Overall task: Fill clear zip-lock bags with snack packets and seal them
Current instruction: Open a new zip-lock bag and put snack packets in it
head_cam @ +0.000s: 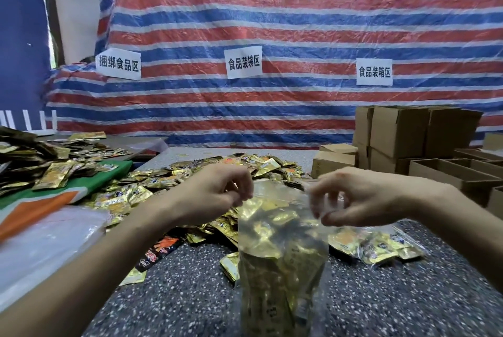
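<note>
The left hand (pixel 215 189) pinches the top left corner of a clear zip-lock bag (pixel 280 241) between thumb and curled fingers. The right hand (pixel 362 197) pinches the top right edge the same way, so the mouth of the bag is stretched between them. The bag stands upright on the speckled grey desk (pixel 381 296), close to the person, packed with gold snack packets. Behind it a loose pile of snack packets (pixel 217 173) spreads across the desk. Another filled bag (pixel 375 246) lies flat to the right. A stack of empty clear bags (pixel 49 241) sits to the left. Cardboard boxes (pixel 408 135) stand far right, before a striped tarp (pixel 272 23) bearing paper signs (pixel 243 63).
</note>
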`<act>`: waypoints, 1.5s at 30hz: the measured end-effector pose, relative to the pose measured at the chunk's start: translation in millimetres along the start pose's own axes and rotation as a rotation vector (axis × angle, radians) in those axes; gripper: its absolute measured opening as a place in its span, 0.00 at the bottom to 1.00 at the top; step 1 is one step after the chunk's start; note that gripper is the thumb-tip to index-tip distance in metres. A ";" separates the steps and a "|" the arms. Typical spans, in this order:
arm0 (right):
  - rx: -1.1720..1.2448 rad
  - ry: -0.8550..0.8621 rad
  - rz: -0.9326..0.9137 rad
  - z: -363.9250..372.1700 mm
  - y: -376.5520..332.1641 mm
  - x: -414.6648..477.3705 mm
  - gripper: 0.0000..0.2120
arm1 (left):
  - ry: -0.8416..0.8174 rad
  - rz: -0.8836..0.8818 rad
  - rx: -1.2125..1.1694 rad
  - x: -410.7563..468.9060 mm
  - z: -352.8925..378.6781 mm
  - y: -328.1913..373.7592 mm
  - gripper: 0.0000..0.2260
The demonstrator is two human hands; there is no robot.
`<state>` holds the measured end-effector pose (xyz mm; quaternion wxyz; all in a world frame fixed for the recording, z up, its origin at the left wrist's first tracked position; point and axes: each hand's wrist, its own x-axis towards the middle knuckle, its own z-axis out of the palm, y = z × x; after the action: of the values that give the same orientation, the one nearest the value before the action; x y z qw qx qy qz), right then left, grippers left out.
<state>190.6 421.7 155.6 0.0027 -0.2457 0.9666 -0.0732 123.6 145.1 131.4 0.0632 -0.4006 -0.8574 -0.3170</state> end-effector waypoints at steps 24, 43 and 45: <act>0.443 0.430 -0.005 4.4 21.0 -7.7 0.07 | 0.302 -0.226 -0.598 -3.5 3.8 -27.5 0.03; 0.372 0.430 0.089 10.0 4.4 -1.4 0.21 | 0.470 -0.024 -0.367 -2.6 33.9 -28.9 0.05; 0.249 0.414 0.046 8.5 -11.8 13.7 0.31 | 0.471 0.027 -0.359 -3.4 38.5 -26.1 0.05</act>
<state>184.5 403.8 149.3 -0.1636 -0.2010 0.9354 -0.2404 112.4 153.3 86.8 0.1927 -0.3324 -0.7438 -0.5470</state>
